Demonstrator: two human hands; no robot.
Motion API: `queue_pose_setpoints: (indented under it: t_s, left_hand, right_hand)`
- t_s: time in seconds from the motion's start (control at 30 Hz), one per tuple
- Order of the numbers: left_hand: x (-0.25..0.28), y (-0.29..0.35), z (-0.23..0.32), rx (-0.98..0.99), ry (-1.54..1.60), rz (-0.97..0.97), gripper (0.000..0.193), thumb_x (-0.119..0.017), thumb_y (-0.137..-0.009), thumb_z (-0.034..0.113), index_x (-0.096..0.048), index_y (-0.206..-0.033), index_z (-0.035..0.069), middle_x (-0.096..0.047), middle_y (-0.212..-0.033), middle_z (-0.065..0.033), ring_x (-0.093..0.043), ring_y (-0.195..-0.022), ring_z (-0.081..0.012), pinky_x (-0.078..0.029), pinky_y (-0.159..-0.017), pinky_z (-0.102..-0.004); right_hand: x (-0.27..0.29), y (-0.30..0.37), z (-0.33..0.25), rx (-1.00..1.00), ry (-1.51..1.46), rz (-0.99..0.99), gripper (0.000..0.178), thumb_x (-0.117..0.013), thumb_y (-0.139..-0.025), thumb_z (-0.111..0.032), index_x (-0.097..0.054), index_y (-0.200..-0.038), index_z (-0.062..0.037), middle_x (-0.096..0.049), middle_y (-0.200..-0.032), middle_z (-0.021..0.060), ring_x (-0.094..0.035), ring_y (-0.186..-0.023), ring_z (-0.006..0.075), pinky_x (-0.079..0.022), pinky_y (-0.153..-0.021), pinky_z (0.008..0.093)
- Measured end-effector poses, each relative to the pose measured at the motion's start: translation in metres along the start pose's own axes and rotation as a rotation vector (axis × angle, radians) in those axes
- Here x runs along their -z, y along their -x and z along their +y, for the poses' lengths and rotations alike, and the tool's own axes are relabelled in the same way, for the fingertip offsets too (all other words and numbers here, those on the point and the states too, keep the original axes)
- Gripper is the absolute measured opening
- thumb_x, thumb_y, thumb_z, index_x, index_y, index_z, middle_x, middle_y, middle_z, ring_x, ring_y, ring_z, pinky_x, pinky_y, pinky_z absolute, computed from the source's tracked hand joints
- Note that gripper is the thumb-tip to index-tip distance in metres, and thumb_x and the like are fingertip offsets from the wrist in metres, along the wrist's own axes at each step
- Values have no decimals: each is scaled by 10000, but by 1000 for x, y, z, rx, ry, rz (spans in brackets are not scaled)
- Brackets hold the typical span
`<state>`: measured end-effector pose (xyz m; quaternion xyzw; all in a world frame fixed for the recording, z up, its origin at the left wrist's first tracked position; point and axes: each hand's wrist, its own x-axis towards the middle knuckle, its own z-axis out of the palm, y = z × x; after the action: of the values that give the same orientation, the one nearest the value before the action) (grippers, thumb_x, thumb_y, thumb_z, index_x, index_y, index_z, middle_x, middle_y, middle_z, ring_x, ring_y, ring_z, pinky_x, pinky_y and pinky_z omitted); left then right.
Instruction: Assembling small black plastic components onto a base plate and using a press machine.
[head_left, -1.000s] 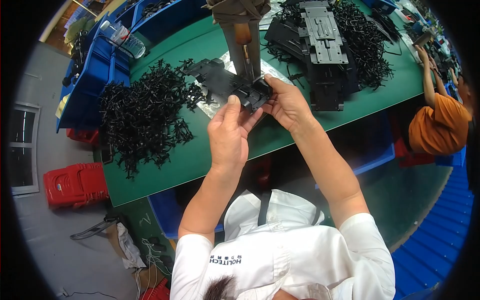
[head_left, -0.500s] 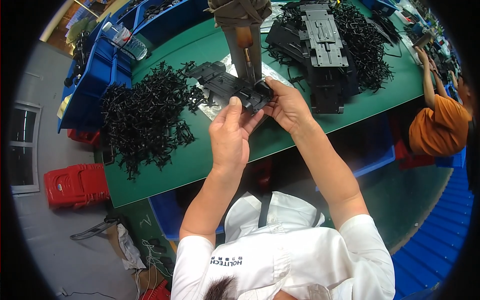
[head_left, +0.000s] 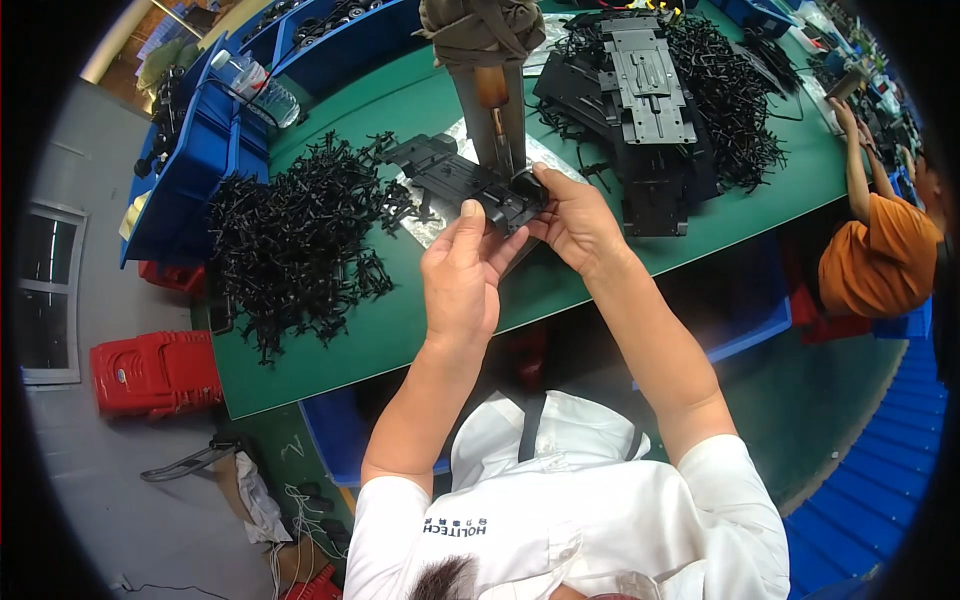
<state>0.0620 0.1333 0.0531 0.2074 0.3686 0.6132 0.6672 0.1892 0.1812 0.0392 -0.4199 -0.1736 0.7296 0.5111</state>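
Both hands gripped one black plastic chassis part above the green table, under one upright press tool: left hand pinching its near edge, right hand closed on its end. One heap of small black pieces lay left; one stack of flat black plates lay right.

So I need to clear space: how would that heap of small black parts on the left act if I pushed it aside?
The heap of small black parts looks like thin, branching plastic pieces, so probably light. They seem tangled, so a push would likely drag clumps rather than slide cleanly. Strays already lie on the green table, so some may scatter.
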Motion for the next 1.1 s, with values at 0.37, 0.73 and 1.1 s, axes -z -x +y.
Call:
queue_pose_setpoints:
  t_s: [0.37,0.73,1.1]
  left_hand:
    - [-3,-3,3,25,11,22,262,-552,-908,209,-556,-972,-45,-607,-945,-113,-600,-870,-182,-534,-791,-330]
    - [-1,-7,3,25,2,11,275,-558,-905,205,-539,-976,-60,-601,-950,-124,-599,-874,-193,-536,-790,-334]
    - [1,-1,0,36,9,23,265,-544,-913,206,-542,-984,-49,-603,-948,-114,-594,-866,-181,-533,-781,-330]
  right_hand:
    - [-2,0,-2,-13,-14,9,206,-517,-915,-242,-592,-926,-50,-623,-787,48,-592,-673,120,-492,-614,262]
    - [3,-7,2,-11,-20,8,209,-526,-909,-244,-587,-949,-48,-623,-810,56,-600,-708,134,-503,-645,286]
    - [7,-4,5,2,-2,-12,202,-541,-902,-249,-602,-943,-61,-631,-805,44,-600,-703,124,-491,-641,275]
